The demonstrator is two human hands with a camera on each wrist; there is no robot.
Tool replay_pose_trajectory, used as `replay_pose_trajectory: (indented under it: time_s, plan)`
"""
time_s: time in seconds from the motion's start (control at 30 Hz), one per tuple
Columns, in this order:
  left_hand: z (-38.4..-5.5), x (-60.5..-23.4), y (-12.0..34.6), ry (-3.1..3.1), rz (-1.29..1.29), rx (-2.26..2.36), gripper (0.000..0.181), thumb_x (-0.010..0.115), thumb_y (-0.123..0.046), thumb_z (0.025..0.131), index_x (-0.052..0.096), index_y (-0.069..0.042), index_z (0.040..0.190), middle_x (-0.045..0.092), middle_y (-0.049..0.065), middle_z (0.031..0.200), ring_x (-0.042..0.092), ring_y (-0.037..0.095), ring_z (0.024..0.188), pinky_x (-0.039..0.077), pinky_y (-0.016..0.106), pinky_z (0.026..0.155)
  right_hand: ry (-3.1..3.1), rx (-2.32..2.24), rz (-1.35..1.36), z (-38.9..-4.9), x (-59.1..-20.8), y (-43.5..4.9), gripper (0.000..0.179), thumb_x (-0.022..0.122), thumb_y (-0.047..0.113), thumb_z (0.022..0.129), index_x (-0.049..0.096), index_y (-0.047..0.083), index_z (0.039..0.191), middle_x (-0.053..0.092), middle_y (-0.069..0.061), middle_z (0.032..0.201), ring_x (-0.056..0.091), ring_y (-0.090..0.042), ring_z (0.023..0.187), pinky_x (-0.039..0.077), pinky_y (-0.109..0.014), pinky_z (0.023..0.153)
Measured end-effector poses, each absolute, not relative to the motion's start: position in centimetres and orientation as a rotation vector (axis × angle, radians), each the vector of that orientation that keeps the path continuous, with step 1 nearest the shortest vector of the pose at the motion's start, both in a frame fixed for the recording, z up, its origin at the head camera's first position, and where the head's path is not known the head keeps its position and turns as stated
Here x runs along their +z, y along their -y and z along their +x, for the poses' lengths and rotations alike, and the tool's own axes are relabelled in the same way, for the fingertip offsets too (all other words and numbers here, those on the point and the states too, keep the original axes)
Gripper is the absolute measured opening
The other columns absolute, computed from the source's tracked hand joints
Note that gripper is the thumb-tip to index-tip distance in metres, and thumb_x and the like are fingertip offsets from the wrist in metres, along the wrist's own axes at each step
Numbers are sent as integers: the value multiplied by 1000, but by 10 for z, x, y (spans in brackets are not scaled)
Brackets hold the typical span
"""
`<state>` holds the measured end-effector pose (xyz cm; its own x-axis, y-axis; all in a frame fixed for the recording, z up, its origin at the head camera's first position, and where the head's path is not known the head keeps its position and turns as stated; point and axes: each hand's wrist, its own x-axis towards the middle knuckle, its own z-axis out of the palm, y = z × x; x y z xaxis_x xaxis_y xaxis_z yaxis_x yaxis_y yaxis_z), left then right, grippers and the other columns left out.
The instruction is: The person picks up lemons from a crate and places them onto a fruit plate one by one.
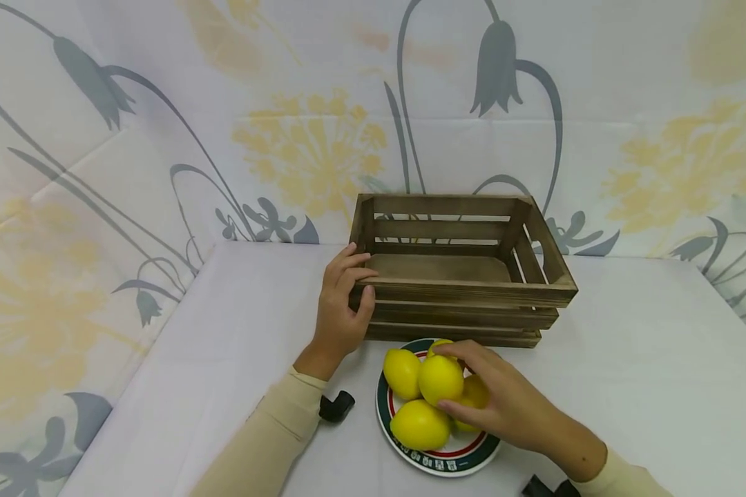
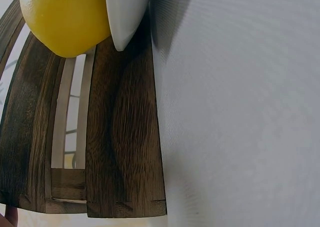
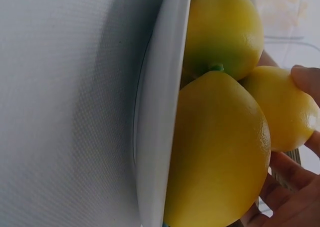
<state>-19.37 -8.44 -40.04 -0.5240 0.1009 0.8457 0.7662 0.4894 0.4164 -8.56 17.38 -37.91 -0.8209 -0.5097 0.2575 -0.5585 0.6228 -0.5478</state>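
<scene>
Several yellow lemons (image 1: 419, 426) are heaped on a round plate (image 1: 382, 407) with a dark green rim and a red ring. My right hand (image 1: 510, 404) reaches over the plate from the right, thumb and fingers around the top lemon (image 1: 441, 379). In the right wrist view, that lemon (image 3: 282, 109) sits against two others between thumb and fingers. At the left end of a brown slatted wooden crate (image 1: 454, 293), my left hand (image 1: 342, 297) grips the front corner, fingers over the rim and thumb on the front. Part of the right-hand lemon is hidden by my right hand.
The crate stands behind the plate, its inside floor (image 1: 438, 268) bare. A white cloth (image 1: 255, 297) covers the table, and a flower-printed cloth (image 1: 323, 90) hangs behind. Black wrist-camera parts (image 1: 337, 407) show beside the left sleeve.
</scene>
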Motion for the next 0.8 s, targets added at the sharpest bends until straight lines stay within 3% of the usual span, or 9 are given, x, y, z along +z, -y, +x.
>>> replay_pose_trajectory:
  time_s: [0.17, 0.4, 0.53, 0.67, 0.8]
  plan:
    - [-190, -401, 87, 1947, -716, -1061, 22, 50, -17, 94, 63, -4, 107, 58, 17, 132, 41, 32, 143, 31, 45, 122, 2777, 946, 918, -83, -379, -172, 58, 73, 49, 87, 51, 30, 137, 58, 14, 130, 59, -9, 111, 58, -44, 95]
    - [-190, -401, 85, 1949, -716, -1064, 22, 50, -15, 94, 63, -4, 108, 57, 17, 132, 40, 32, 143, 31, 45, 123, 2793, 893, 921, -83, -376, -173, 61, 73, 48, 87, 53, 24, 139, 58, 12, 126, 54, -2, 97, 58, -30, 85]
    - [-192, -398, 84, 1983, -728, -1068, 24, 49, -15, 95, 63, -4, 111, 56, 17, 136, 38, 32, 145, 31, 46, 123, 2785, 815, 886, -83, -368, -180, 58, 74, 43, 88, 55, 23, 138, 59, 9, 130, 59, -7, 105, 59, -39, 90]
    - [-186, -392, 95, 2076, -714, -1089, 34, 50, -17, 96, 60, -7, 127, 48, 14, 148, 33, 33, 149, 29, 52, 122, 2718, 744, 789, -80, -358, -198, 53, 76, 30, 88, 57, 24, 137, 60, 4, 133, 61, -18, 116, 58, -46, 91]
    - [-169, -385, 125, 2185, -642, -1040, 42, 53, -18, 96, 56, -11, 138, 45, 13, 152, 35, 31, 148, 30, 55, 120, 2609, 673, 675, -76, -358, -231, 55, 81, 15, 82, 62, 22, 132, 64, 4, 126, 59, -9, 108, 53, -16, 88]
